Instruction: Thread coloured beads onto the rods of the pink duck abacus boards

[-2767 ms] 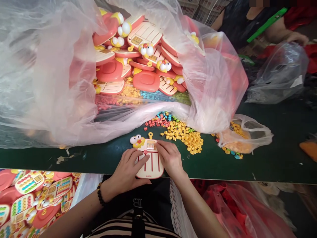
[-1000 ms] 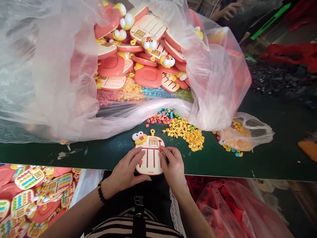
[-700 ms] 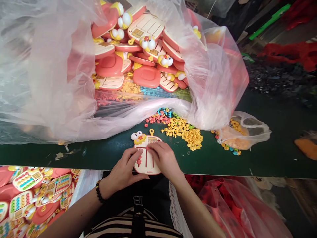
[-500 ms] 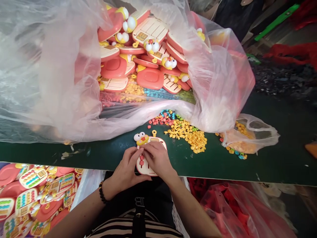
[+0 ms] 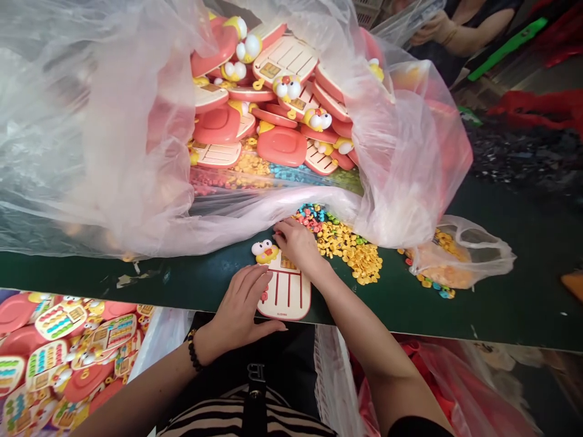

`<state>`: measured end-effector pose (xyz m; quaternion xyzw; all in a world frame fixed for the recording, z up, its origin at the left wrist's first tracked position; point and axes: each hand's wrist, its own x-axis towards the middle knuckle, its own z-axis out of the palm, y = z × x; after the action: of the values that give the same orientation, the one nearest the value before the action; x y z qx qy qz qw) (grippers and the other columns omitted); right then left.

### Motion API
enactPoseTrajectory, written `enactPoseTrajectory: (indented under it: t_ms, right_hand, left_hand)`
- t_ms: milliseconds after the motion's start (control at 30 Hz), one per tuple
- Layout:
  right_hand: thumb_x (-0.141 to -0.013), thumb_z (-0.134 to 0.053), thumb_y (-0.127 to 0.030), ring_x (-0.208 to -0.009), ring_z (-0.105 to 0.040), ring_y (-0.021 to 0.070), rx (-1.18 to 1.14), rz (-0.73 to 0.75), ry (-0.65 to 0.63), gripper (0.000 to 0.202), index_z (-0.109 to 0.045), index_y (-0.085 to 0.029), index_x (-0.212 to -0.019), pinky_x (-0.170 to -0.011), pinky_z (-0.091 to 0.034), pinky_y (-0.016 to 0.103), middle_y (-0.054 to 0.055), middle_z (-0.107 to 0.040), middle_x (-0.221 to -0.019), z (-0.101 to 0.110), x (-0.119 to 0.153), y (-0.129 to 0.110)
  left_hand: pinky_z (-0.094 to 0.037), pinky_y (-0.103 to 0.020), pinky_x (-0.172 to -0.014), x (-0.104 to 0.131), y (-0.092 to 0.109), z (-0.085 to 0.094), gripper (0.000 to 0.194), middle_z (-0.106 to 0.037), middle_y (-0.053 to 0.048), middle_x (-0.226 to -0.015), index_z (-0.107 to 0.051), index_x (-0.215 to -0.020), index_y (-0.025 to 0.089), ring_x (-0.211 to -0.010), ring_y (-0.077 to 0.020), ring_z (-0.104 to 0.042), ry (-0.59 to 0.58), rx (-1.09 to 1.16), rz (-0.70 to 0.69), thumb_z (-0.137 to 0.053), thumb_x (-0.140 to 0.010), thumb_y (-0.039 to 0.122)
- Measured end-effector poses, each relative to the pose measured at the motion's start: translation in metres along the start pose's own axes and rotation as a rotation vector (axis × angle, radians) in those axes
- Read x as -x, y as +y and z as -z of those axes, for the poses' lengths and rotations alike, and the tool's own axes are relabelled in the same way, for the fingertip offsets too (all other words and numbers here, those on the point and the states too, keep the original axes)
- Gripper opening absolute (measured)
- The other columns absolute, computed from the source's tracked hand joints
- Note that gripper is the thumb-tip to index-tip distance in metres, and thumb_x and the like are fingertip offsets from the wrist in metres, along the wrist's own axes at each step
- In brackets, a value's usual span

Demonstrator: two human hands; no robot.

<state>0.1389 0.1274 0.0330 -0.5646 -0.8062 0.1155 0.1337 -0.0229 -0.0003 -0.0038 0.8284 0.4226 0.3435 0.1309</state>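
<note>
A cream board with a red rim, four slots and a duck head (image 5: 296, 292) lies on the green table near its front edge. My left hand (image 5: 241, 306) rests on the board's left side, thumb apart from the fingers; red beads in the left slot show beside its fingertips. Beyond the board, my right hand (image 5: 297, 241) is at the left edge of the bead pile, fingers bent together; whatever they pinch is too small to make out. Red beads (image 5: 314, 223) lie just past it, and yellow beads (image 5: 348, 250) spread to its right.
A large clear plastic bag (image 5: 401, 152) of slotted boards fills the back. A small bag of beads (image 5: 449, 264) lies right. Boards with coloured beads (image 5: 64, 358) are heaped lower left. Another person's hand (image 5: 435, 29) shows at the top right. Red plastic (image 5: 437, 376) hangs below the table.
My right hand has left the board and moved up to the beads. My left hand stays at the board's left side. Another person's hand and arm have come into view at the top right.
</note>
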Motion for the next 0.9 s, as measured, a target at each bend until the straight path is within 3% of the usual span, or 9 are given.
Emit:
enactPoseTrajectory:
  t_ms: [133, 200, 300, 400, 567, 767, 900]
  right_hand:
    - [-0.083, -0.061, -0.02, -0.067, -0.063, 0.0148, -0.301, -0.084, 0.179, 0.018, -0.064, -0.019, -0.1, -0.066, -0.052, 0.027, 0.002, -0.068, -0.082, 0.014, 0.037, 0.011]
    - [-0.085, -0.059, -0.025, -0.067, -0.063, 0.0148, -0.344, -0.1, 0.236, 0.013, -0.065, -0.021, -0.095, -0.063, -0.052, 0.027, 0.002, -0.069, -0.082, 0.019, 0.062, 0.016]
    - [-0.089, -0.055, -0.026, -0.08, -0.066, 0.0178, -0.266, -0.076, 0.31, 0.015, -0.069, -0.022, -0.092, -0.072, -0.054, 0.03, 0.005, -0.071, -0.091, 0.013, 0.091, 0.018]
    - [-0.092, -0.051, -0.023, -0.09, -0.065, 0.0197, -0.113, -0.024, 0.379, 0.022, -0.071, -0.022, -0.101, -0.083, -0.053, 0.034, 0.007, -0.073, -0.101, -0.002, 0.102, 0.017]
    - [-0.097, -0.041, -0.023, -0.112, -0.061, 0.0212, 0.092, -0.01, 0.269, 0.035, -0.062, -0.022, -0.125, -0.09, -0.049, 0.034, 0.006, -0.067, -0.123, -0.011, 0.101, 0.012]
    - [-0.097, -0.041, -0.036, -0.133, -0.045, 0.0242, 0.214, -0.023, 0.14, 0.051, -0.039, -0.017, -0.145, -0.101, -0.042, 0.036, 0.01, -0.048, -0.143, -0.01, 0.112, 0.005]
    - [-0.098, -0.036, -0.029, -0.133, -0.046, 0.0229, 0.075, -0.034, 0.149, 0.044, -0.046, -0.018, -0.14, -0.101, -0.044, 0.038, 0.009, -0.051, -0.141, -0.01, 0.11, 0.009]
  left_hand:
    - [-0.035, -0.054, -0.107, -0.003, -0.001, 0.0, 0.097, -0.045, -0.022, -0.139, -0.025, -0.144, 0.009, -0.131, -0.0353, -0.04, -0.075, -0.031, 0.0, -0.06, -0.076, 0.067]
    - [-0.036, -0.053, -0.107, -0.003, -0.002, -0.002, 0.096, -0.047, -0.021, -0.138, -0.023, -0.146, 0.01, -0.13, -0.0344, -0.041, -0.087, -0.043, -0.008, -0.06, -0.077, 0.066]
    - [-0.04, -0.049, -0.105, -0.001, -0.002, -0.005, 0.095, -0.051, -0.019, -0.135, -0.021, -0.147, 0.01, -0.128, -0.0329, -0.044, -0.092, -0.032, 0.016, -0.061, -0.079, 0.063]
    - [-0.042, -0.049, -0.103, -0.001, -0.003, -0.006, 0.093, -0.052, -0.019, -0.133, -0.023, -0.147, 0.011, -0.125, -0.0329, -0.047, -0.1, -0.026, 0.039, -0.06, -0.079, 0.063]
    - [-0.041, -0.052, -0.102, -0.005, -0.001, -0.004, 0.089, -0.056, -0.02, -0.127, -0.03, -0.143, 0.009, -0.121, -0.0339, -0.05, -0.089, -0.086, -0.018, -0.056, -0.08, 0.065]
    - [-0.036, -0.05, -0.108, -0.004, 0.002, -0.003, 0.067, -0.051, -0.02, -0.134, -0.033, -0.141, 0.007, -0.131, -0.0314, -0.039, -0.16, -0.138, -0.115, -0.05, -0.09, 0.048]
    - [-0.036, -0.054, -0.107, -0.002, 0.001, -0.002, 0.057, -0.059, -0.016, -0.116, -0.044, -0.132, 0.011, -0.115, -0.0292, -0.052, -0.169, -0.117, -0.12, -0.052, -0.089, 0.049]
